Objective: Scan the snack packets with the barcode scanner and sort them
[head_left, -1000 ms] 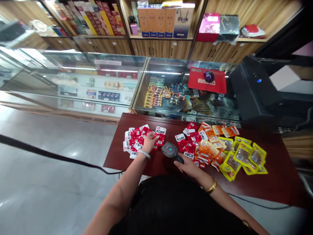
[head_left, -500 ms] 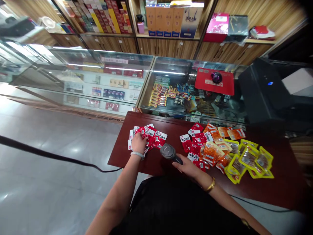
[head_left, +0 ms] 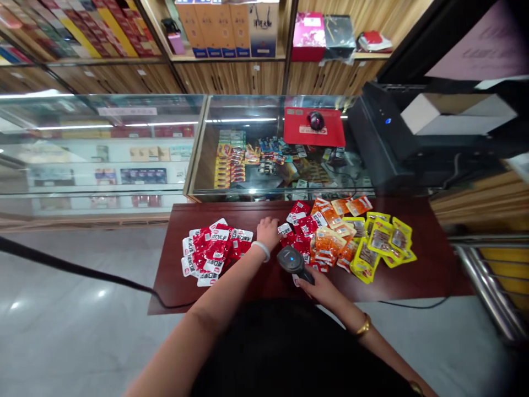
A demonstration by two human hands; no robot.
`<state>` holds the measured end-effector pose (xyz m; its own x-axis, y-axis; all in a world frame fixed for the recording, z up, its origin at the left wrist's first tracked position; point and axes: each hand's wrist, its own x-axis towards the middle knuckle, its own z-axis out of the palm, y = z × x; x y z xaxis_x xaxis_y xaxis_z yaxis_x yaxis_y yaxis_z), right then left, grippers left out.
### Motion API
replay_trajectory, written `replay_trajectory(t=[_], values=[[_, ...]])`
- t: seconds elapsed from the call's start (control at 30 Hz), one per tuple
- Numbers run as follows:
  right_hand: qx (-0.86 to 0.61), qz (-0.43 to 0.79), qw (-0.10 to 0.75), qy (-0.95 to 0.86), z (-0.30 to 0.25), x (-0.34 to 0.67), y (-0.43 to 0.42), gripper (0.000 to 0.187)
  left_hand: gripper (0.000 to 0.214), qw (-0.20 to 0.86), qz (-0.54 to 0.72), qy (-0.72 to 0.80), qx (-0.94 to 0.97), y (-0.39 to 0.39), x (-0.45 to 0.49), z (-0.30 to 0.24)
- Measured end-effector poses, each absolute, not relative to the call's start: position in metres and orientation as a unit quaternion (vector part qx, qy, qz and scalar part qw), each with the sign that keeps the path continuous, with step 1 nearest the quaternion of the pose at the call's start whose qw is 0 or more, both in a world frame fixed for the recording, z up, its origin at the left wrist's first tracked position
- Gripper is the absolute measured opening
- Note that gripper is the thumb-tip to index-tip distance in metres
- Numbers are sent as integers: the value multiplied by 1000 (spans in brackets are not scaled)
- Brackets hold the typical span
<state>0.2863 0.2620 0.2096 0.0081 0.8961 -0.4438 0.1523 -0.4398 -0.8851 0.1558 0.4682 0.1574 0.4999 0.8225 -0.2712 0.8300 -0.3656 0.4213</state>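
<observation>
My left hand (head_left: pixel 268 232), a pale band on its wrist, is at the left edge of the right-hand pile of red snack packets (head_left: pixel 306 225). Its fingers look slightly bent and apart, beside a red packet with a white label (head_left: pixel 285 230); no packet shows in them. My right hand (head_left: pixel 320 286) is wrapped round the handle of a black barcode scanner (head_left: pixel 292 260), whose head points to the upper left with a small blue light on. Another heap of red and white packets (head_left: pixel 215 248) lies on the left of the table.
Orange packets (head_left: pixel 329 242) and yellow-edged packets (head_left: pixel 380 237) lie to the right on the dark red table (head_left: pixel 248 292). A glass display counter (head_left: pixel 243 194) stands behind, bearing a red mat (head_left: pixel 293 135) and a mouse (head_left: pixel 316 120). A black machine (head_left: pixel 382 143) is at right; a black cable (head_left: pixel 103 281) hangs at left.
My left hand has moved right, from the left heap of red packets to the right-hand pile. The scanner stays in my right hand, its light now showing blue. The view has turned right.
</observation>
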Motion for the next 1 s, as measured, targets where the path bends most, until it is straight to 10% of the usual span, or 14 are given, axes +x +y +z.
replay_trajectory(t=[1.0], values=[[-565,628,247,-474,215,232,298,60,47,359,101,737,563,401,-23,190]])
